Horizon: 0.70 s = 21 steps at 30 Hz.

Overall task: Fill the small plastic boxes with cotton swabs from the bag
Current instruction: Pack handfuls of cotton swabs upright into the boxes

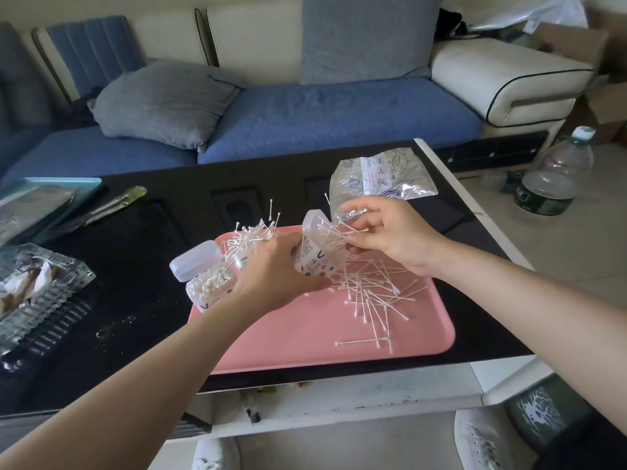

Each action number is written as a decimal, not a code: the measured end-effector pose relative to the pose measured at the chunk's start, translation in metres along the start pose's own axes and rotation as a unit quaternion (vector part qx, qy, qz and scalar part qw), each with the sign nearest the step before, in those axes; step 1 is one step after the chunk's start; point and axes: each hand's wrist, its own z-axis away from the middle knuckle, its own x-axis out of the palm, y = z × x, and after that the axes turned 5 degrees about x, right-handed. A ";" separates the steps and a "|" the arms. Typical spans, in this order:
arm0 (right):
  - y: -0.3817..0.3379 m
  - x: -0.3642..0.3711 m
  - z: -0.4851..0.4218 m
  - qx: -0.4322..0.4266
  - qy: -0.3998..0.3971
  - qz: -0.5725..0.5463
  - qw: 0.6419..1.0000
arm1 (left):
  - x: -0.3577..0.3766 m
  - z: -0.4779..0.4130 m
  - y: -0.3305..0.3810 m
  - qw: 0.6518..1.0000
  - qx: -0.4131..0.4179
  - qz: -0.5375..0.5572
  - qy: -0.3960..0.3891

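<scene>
Head view showed the task partly done. One box (210, 286) stood full, lid open, at the left edge of the pink tray (305, 337). A second box (246, 257) behind it bristled with swabs. Many loose swabs (369, 296) lay on the tray, and the bag (380, 184) lay on the worktop (142, 232) beyond. The left hand (274, 273) was closed around a tilted third box (315, 252), arm reaching forward. The right hand (386, 235) pinched a bundle of swabs (334, 237) at its mouth.
</scene>
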 end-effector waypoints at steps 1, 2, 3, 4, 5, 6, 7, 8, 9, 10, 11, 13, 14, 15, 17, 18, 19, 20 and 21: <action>-0.001 -0.002 0.000 -0.004 -0.006 0.008 1.000 | 0.000 0.000 -0.002 1.000 -0.002 0.009 0.002; -0.003 -0.003 0.001 -0.011 -0.009 0.023 1.000 | 0.000 0.000 -0.003 1.000 -0.002 0.017 0.004; -0.002 -0.004 0.000 -0.019 -0.009 0.039 0.999 | -0.001 -0.001 -0.004 1.000 -0.004 0.022 0.008; -0.002 -0.004 0.000 -0.023 -0.011 0.052 0.998 | -0.001 -0.001 -0.005 1.000 -0.006 0.025 0.011; -0.003 -0.005 0.000 -0.025 -0.012 0.070 0.997 | -0.001 -0.001 -0.005 1.000 -0.006 0.027 0.013; -0.004 -0.005 0.001 -0.029 -0.012 0.090 0.995 | -0.002 -0.001 -0.004 1.000 -0.005 0.026 0.013; -0.006 -0.005 0.001 -0.037 -0.011 0.115 0.993 | -0.002 -0.001 -0.004 1.000 -0.001 0.024 0.013; -0.007 -0.005 0.001 -0.045 -0.011 0.137 0.989 | -0.002 0.000 -0.003 1.000 0.003 0.021 0.014; -0.008 -0.005 0.001 -0.054 -0.009 0.159 0.986 | -0.002 0.001 -0.002 1.000 0.007 0.018 0.014; -0.008 -0.006 0.000 -0.063 -0.007 0.182 0.981 | -0.002 0.001 -0.001 1.000 0.011 0.017 0.015; -0.009 -0.007 0.000 -0.071 -0.007 0.206 0.976 | -0.002 0.002 0.000 1.000 0.014 0.015 0.017; -0.010 -0.008 -0.001 -0.084 -0.009 0.240 0.967 | -0.002 0.002 0.002 1.000 0.020 0.005 0.018; -0.010 -0.008 -0.001 -0.090 -0.010 0.248 0.965 | -0.002 0.003 0.002 1.000 0.023 -0.003 0.015; -0.010 -0.006 -0.001 -0.096 -0.014 0.252 0.963 | -0.002 0.003 0.003 1.000 0.024 -0.011 0.009; -0.009 0.000 -0.001 -0.104 -0.019 0.260 0.960 | -0.001 0.003 0.003 0.999 0.028 -0.022 -0.001; -0.006 0.002 -0.002 -0.099 -0.016 0.264 0.959 | -0.001 0.003 0.004 0.999 0.032 -0.024 -0.003; -0.004 0.003 -0.003 -0.089 -0.017 0.267 0.960 | 0.000 0.003 0.004 0.999 0.035 -0.023 -0.002; -0.002 0.004 -0.005 -0.079 -0.023 0.273 0.959 | 0.000 0.003 0.004 0.999 0.039 -0.021 -0.002; -0.002 0.006 -0.006 -0.073 -0.027 0.281 0.957 | 0.000 0.003 0.004 0.999 0.040 -0.018 -0.004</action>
